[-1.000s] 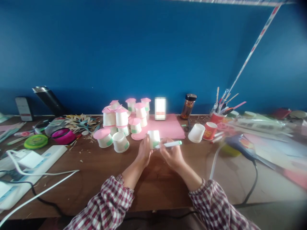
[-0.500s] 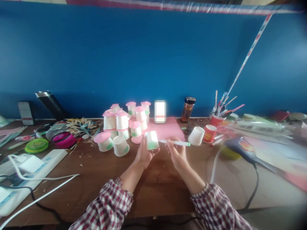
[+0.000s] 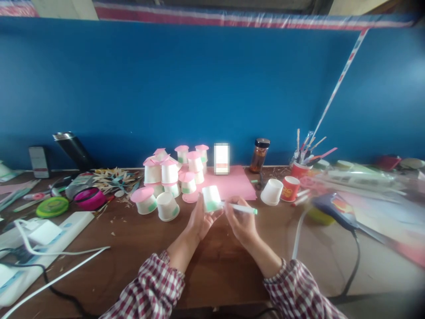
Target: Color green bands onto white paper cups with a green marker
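A white paper cup (image 3: 211, 196) with a green patch low on its side is held upside down in my left hand (image 3: 201, 220). My right hand (image 3: 241, 219) grips a white marker (image 3: 242, 208) with a green end, its tip at the right side of the cup. To the left stand several upturned paper cups with pink paper tops, some stacked, such as the front one (image 3: 145, 201). Beside it is a white cup (image 3: 168, 206) with a green patch and no pink top. Pink paper (image 3: 232, 184) lies behind my hands.
Right of my hands are a white cup (image 3: 272, 192), a red cup (image 3: 290, 189) and a glue gun (image 3: 335, 208) with its cord. A dark-lidded bottle (image 3: 260, 156) stands at the back. On the left lie a power strip (image 3: 78, 226), a magenta container (image 3: 89, 199) and wooden pieces (image 3: 114, 182).
My right hand has moved left and slightly down, bringing the marker's tip against or very close to the cup. The whole view has shifted a little as well.
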A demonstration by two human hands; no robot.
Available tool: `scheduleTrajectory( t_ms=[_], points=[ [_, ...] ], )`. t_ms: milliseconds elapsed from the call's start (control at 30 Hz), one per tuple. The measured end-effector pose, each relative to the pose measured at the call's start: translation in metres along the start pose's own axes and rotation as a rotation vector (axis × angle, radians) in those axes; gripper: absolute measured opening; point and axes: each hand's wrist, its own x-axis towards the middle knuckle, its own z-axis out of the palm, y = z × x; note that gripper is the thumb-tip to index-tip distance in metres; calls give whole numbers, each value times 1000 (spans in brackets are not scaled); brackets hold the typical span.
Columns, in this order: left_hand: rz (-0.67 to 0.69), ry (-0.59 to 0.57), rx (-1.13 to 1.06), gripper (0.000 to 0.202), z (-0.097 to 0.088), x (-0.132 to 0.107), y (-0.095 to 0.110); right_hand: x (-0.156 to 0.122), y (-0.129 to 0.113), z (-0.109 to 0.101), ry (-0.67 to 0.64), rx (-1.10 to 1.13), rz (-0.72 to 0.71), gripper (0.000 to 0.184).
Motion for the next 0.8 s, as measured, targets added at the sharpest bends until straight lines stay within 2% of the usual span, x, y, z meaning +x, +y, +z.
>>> scheduleTrajectory(
  t_ms=[800],
  points=[
    [-4,34,47,45,1,0,-1,0,0,-1,-80,2,2,17]
  ],
)
